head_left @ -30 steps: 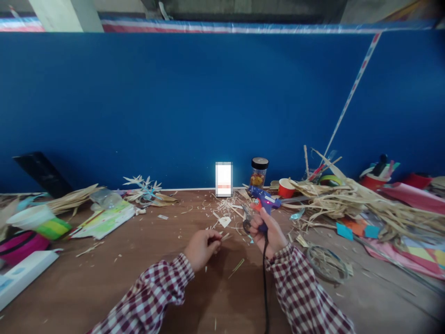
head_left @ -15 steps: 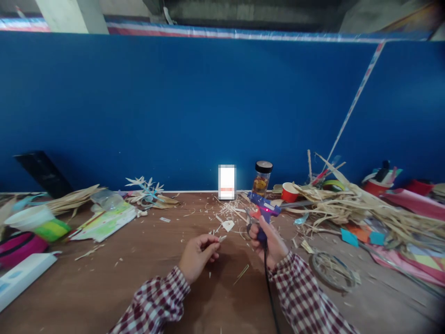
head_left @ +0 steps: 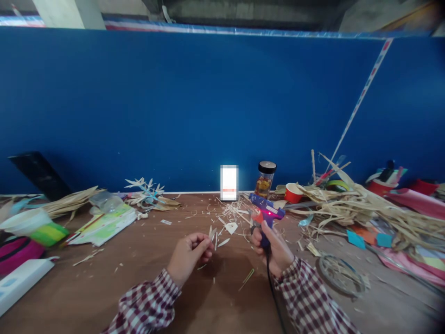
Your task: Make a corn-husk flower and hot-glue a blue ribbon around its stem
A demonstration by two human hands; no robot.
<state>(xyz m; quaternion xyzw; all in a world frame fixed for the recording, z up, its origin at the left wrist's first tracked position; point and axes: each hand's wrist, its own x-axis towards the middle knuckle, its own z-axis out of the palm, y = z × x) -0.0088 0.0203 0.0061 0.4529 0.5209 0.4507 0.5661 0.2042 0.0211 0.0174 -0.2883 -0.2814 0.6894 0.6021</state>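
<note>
My right hand (head_left: 273, 248) is wrapped round the grip of a blue and purple glue gun (head_left: 267, 208). Its red light is lit, its nozzle points to the left and back, and a black cord hangs down toward the front edge. Left of it, my left hand (head_left: 194, 253) is closed in a pinch on a small pale pointed sliver (head_left: 212, 233), which stands up from the fingertips. Just beyond those fingertips lie a loose pale sliver (head_left: 224, 242) and a white scrap (head_left: 231, 227). A thin split strip (head_left: 248, 277) lies on the table between my hands.
A lidded jar (head_left: 265, 178) and a red paper cup (head_left: 294, 192) stand at the back. Dried husk strips (head_left: 358, 211) and a wire ring (head_left: 342, 276) lie on the right. A husk-leaf spray (head_left: 146, 191), papers (head_left: 104, 225) and a power strip (head_left: 24, 285) are on the left.
My left hand has moved slightly left, and the sliver in it now points upward. The glue gun stays in my right hand. The view has shifted a little.
</note>
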